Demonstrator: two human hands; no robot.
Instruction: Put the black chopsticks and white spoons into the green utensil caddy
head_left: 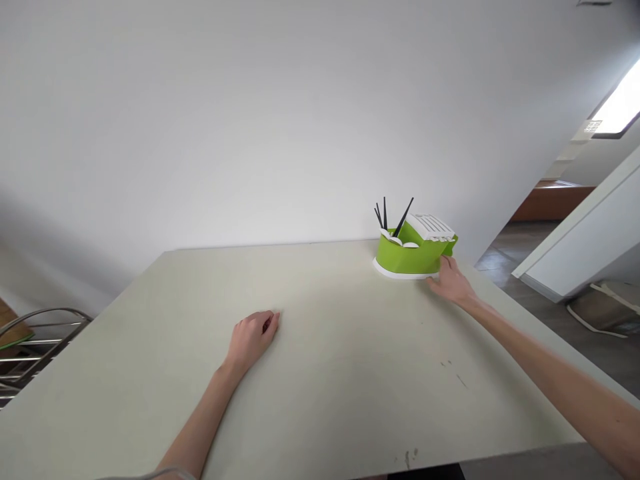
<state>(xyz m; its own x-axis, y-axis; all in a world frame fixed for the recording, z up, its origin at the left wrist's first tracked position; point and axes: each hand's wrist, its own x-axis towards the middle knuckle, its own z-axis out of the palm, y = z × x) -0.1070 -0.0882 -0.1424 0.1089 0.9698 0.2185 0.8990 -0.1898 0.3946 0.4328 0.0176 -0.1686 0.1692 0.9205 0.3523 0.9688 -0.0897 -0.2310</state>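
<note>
A green and white utensil holder stands upright at the far right of the table, with several dark chopsticks poking up from its left part. White slots top its right part. My right hand grips the holder's right end low down, thumb at the white base, the other fingertips partly hidden against the green side. On the table left of the middle rests my left hand, fingers curled in loosely, with nothing visible in them.
The pale table has a few dark scuffs near its front right. A plain wall borders its back edge. Left of the table is a metal rack; on the right, a floor and a white panel.
</note>
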